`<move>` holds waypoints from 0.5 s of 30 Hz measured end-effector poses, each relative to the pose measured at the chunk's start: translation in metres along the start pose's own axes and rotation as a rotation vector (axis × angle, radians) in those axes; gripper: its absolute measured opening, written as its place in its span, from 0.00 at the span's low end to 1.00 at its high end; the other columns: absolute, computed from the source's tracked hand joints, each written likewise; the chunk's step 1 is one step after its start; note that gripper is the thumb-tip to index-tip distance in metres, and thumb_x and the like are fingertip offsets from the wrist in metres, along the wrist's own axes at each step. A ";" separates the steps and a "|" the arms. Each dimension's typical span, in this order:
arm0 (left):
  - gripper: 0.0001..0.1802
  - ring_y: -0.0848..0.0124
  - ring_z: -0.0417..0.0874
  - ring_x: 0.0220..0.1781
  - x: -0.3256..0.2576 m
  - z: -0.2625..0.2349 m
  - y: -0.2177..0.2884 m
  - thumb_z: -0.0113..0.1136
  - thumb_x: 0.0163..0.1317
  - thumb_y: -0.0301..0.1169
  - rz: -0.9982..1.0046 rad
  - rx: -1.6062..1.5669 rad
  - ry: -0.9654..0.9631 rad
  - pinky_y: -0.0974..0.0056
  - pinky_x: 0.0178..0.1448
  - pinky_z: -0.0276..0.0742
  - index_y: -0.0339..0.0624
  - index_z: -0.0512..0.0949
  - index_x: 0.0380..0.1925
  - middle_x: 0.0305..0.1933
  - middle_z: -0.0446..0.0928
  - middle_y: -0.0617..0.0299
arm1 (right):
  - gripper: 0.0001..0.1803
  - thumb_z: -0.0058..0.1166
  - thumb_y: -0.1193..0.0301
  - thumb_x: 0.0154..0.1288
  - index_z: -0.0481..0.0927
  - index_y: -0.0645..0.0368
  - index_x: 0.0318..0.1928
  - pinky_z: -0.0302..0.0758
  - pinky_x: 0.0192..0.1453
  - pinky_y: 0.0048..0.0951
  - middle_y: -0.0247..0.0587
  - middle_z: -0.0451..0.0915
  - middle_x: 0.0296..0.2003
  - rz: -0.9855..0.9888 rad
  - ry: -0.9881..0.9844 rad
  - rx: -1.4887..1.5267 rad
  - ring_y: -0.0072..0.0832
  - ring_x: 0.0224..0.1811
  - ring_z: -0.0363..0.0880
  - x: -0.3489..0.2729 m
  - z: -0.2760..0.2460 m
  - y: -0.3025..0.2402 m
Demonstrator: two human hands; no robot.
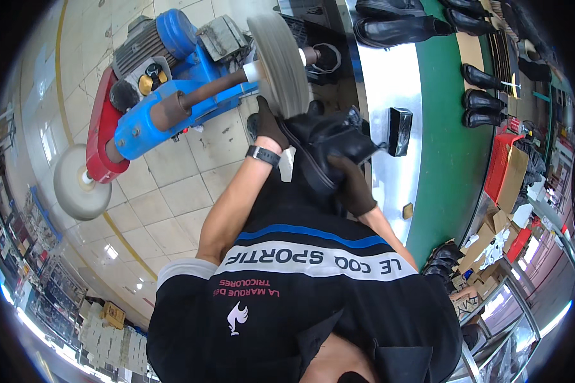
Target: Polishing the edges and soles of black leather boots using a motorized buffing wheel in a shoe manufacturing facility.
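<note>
A black leather boot (342,135) is held tilted between my hands, just below a spinning pale buffing wheel (280,67). Its upper end touches or nearly touches the wheel's lower rim; the exact contact is hidden. My left hand (269,127), in a dark brown glove with a watch above it, closes on the boot's end beside the wheel. Wrapped round the boot's lower right part is my right hand (354,186), gloved alike, with its fingers partly hidden.
The blue polishing machine (153,124) has a second round wheel (76,182) at the left. To the right, a green bench (441,127) with a shiny metal edge carries black boots (399,29) and a small black block (399,131). A red crate (506,169) stands farther right.
</note>
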State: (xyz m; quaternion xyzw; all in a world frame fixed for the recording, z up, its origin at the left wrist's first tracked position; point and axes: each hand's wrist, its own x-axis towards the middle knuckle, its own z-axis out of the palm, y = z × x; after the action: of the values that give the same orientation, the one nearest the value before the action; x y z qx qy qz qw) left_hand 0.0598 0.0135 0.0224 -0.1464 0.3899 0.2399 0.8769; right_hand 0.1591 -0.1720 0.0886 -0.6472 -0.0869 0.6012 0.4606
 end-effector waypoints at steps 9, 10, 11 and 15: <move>0.36 0.57 0.72 0.57 0.050 -0.031 0.045 0.28 0.63 0.62 -0.056 0.224 -0.135 0.51 0.61 0.66 0.47 0.67 0.56 0.54 0.73 0.57 | 0.19 0.56 0.68 0.55 0.75 0.64 0.47 0.71 0.49 0.27 0.38 0.78 0.41 0.135 0.123 0.390 0.24 0.43 0.75 0.050 0.055 -0.008; 0.38 0.56 0.70 0.58 0.047 -0.037 0.037 0.27 0.62 0.63 -0.103 0.122 -0.054 0.54 0.63 0.64 0.46 0.67 0.57 0.55 0.72 0.55 | 0.23 0.56 0.67 0.55 0.73 0.65 0.50 0.71 0.49 0.27 0.39 0.77 0.42 0.085 0.091 0.211 0.25 0.43 0.75 0.035 0.049 -0.008; 0.38 0.56 0.70 0.58 0.037 -0.037 0.032 0.27 0.62 0.63 -0.105 0.126 -0.056 0.54 0.63 0.64 0.46 0.67 0.57 0.55 0.72 0.55 | 0.26 0.56 0.65 0.55 0.71 0.66 0.53 0.71 0.50 0.28 0.40 0.76 0.43 0.032 0.064 0.037 0.25 0.44 0.74 0.019 0.046 -0.009; 0.36 0.58 0.71 0.57 -0.016 -0.015 0.007 0.31 0.64 0.60 -0.216 0.043 -0.016 0.54 0.63 0.64 0.42 0.65 0.58 0.56 0.71 0.52 | 0.36 0.59 0.60 0.52 0.65 0.60 0.60 0.71 0.50 0.33 0.49 0.74 0.44 -0.158 0.063 -0.587 0.37 0.46 0.74 -0.043 0.061 -0.073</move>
State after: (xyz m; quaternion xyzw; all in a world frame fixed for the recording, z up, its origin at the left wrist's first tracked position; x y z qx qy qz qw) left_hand 0.0379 0.0084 0.0241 -0.1668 0.3698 0.1367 0.9038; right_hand 0.1279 -0.1299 0.1786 -0.7623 -0.2925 0.4923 0.3016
